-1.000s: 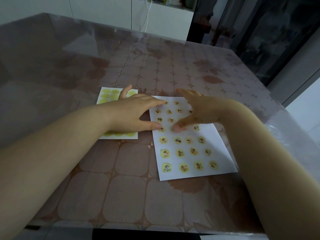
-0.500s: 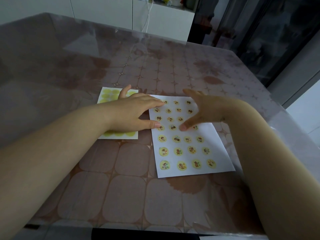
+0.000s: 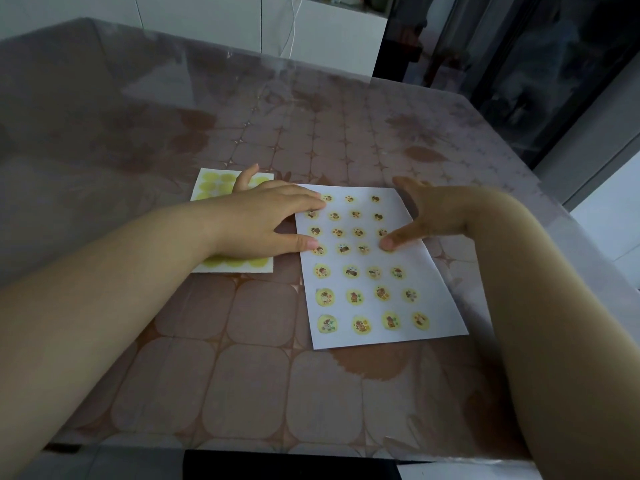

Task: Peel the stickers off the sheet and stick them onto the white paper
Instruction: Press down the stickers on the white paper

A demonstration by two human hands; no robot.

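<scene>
Grip open on both sides: our fingers (image 3: 304, 199) lie straight and apart, clamping nothing. Our right hand (image 3: 433, 216) presses its thumb (image 3: 398, 239) on a sticker (image 3: 388, 250) at the right end of the middle row of the white paper (image 3: 436, 285). Our left hand (image 3: 263, 220) steadies the paper's left edge, lying across the sticker sheet (image 3: 211, 188) just left of it. Firm pressure from centre outward should, we judge, seat it flat. Beneath lies a brown-patterned desk (image 3: 242, 375); white cabinets (image 3: 329, 32) and dark glass (image 3: 554, 64) stand far.

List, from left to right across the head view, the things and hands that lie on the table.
sticker sheet → left hand → white paper → right hand
</scene>
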